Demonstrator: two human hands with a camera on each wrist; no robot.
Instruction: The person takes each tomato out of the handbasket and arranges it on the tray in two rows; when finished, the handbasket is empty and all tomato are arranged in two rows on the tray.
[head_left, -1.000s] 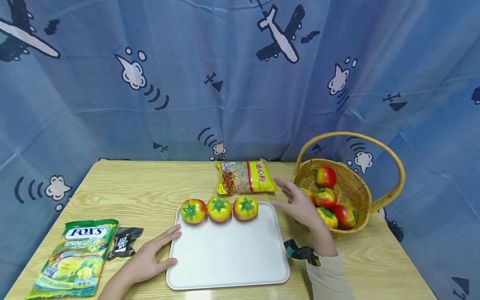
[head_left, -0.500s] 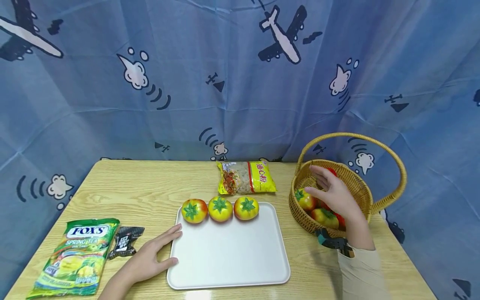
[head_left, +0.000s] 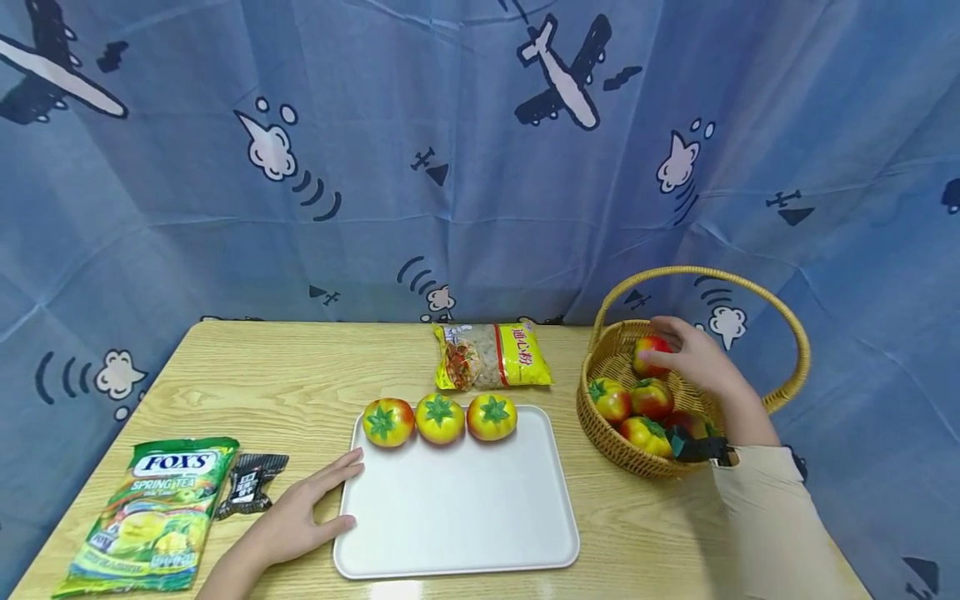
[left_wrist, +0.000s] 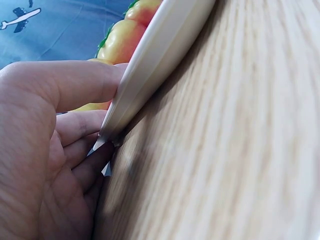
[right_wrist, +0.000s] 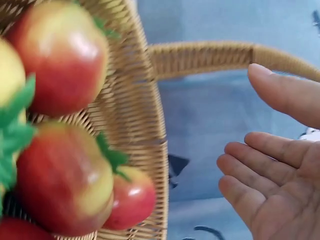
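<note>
My left hand [head_left: 303,512] lies at the left edge of a white tray [head_left: 457,517], fingers extended and fingertips touching its rim. In the left wrist view the fingers [left_wrist: 85,85] meet the tray's outer wall [left_wrist: 150,70]. Three red-and-yellow persimmons with green leafy tops, one of them the middle persimmon [head_left: 439,418], sit in a row along the tray's far edge. My right hand [head_left: 697,358] is over the wicker basket [head_left: 611,442], thumb and fingers spread right at a red persimmon [head_left: 651,357] at the back. In the right wrist view the right hand [right_wrist: 280,180] shows extended fingers.
Several more persimmons, including a yellow persimmon [head_left: 647,437], lie in the basket, under its arched handle [head_left: 780,308]. A yellow pasta bag [head_left: 491,357] lies behind the tray. At left are a green candy bag [head_left: 150,517] and a small black packet [head_left: 250,486].
My right hand has moved right from beside the tray, across the basket, to the red persimmon at its back. The left hand and tray have stayed in place.
</note>
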